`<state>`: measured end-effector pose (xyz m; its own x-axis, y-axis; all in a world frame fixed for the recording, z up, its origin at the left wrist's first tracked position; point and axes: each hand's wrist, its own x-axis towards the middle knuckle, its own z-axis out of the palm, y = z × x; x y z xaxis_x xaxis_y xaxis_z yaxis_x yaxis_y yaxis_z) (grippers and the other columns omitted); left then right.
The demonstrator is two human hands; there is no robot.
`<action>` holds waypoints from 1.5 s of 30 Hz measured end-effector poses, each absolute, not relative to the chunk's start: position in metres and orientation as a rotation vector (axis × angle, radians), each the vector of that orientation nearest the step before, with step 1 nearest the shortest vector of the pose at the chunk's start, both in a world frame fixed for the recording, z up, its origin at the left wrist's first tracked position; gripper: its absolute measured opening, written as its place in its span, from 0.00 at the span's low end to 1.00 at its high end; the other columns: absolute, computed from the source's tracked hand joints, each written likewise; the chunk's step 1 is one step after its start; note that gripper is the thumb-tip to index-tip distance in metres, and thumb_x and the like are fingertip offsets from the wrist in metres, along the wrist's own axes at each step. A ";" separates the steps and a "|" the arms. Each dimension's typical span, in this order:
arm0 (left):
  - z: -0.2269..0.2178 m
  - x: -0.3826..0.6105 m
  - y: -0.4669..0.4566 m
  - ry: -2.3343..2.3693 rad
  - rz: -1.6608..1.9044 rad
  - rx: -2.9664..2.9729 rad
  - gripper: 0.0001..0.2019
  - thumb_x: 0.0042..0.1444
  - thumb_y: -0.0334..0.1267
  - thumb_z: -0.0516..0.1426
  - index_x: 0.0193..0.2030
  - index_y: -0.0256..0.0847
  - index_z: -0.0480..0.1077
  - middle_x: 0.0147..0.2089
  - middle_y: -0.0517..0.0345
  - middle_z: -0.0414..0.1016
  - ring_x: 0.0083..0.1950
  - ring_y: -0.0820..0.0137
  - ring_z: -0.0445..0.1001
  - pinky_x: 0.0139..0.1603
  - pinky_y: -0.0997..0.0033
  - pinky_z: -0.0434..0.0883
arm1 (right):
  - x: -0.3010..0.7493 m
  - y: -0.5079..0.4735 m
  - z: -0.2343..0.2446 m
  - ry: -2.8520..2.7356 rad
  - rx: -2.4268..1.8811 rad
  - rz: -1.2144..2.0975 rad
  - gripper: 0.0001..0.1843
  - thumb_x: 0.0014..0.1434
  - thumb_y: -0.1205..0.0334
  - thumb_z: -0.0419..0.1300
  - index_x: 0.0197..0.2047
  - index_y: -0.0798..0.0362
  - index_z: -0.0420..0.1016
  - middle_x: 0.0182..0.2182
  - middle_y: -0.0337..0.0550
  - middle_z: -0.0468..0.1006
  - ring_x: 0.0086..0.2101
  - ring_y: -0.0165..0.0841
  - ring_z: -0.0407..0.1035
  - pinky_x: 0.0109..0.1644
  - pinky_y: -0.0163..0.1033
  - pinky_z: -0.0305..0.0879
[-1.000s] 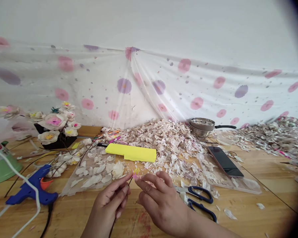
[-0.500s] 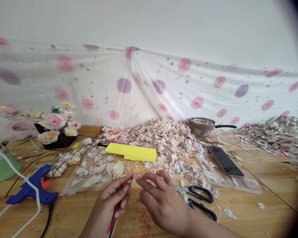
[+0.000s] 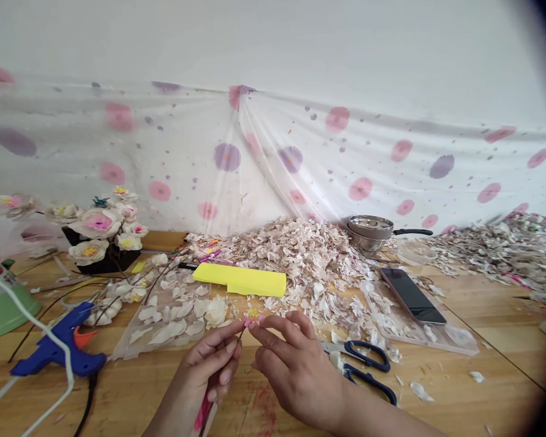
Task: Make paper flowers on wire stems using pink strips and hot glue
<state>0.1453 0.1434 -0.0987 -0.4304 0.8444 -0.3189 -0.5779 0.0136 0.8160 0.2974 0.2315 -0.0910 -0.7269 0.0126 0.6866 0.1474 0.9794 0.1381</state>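
My left hand (image 3: 204,371) pinches a thin dark wire stem (image 3: 239,332) that runs down past the palm, with a pink strip at its lower end. At the stem's top sits a tiny pink and yellow flower centre (image 3: 253,316). My right hand (image 3: 295,370) is closed in a pinch, its fingertips on that flower centre. Both hands hover low over the wooden table (image 3: 131,394), near its front edge.
Blue-handled scissors (image 3: 368,367) lie just right of my right hand. A blue glue gun (image 3: 57,349) with its white cord lies at the left. Behind are a yellow paper fold (image 3: 241,280), a heap of petals (image 3: 300,252), a phone (image 3: 412,295), finished flowers (image 3: 100,233) and metal bowls (image 3: 370,232).
The hands stay almost in place. The flower centre has turned slightly between the right fingertips, and a pink strip now shows under the left palm.
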 end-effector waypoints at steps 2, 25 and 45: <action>-0.099 0.145 0.143 1.174 1.652 0.329 0.25 0.27 0.37 0.72 0.38 0.38 0.79 0.25 0.57 0.69 0.18 0.83 0.55 0.14 0.86 0.47 | 0.297 0.231 -0.091 -2.376 -0.115 -0.237 0.11 0.64 0.71 0.50 0.33 0.54 0.70 0.46 0.43 0.77 0.49 0.35 0.62 0.53 0.44 0.53; -0.108 0.141 0.146 1.169 1.662 0.465 0.26 0.42 0.40 0.68 0.49 0.41 0.67 0.27 0.60 0.70 0.19 0.81 0.57 0.14 0.84 0.50 | 0.301 0.231 -0.076 -2.147 -0.360 0.305 0.07 0.59 0.71 0.59 0.35 0.51 0.65 0.41 0.39 0.79 0.44 0.36 0.66 0.51 0.45 0.50; -0.109 0.136 0.148 1.301 1.718 0.467 0.26 0.43 0.40 0.66 0.50 0.41 0.66 0.29 0.60 0.70 0.21 0.79 0.59 0.16 0.85 0.52 | 0.297 0.270 -0.078 -0.991 -0.728 1.727 0.15 0.42 0.49 0.70 0.25 0.50 0.76 0.30 0.43 0.81 0.39 0.40 0.71 0.41 0.43 0.58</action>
<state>0.1357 0.1477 -0.1090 -0.5215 0.8264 -0.2122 -0.4284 -0.0386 0.9028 0.2973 0.2696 -0.0782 -0.3426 0.9391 -0.0273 -0.4508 -0.1898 -0.8722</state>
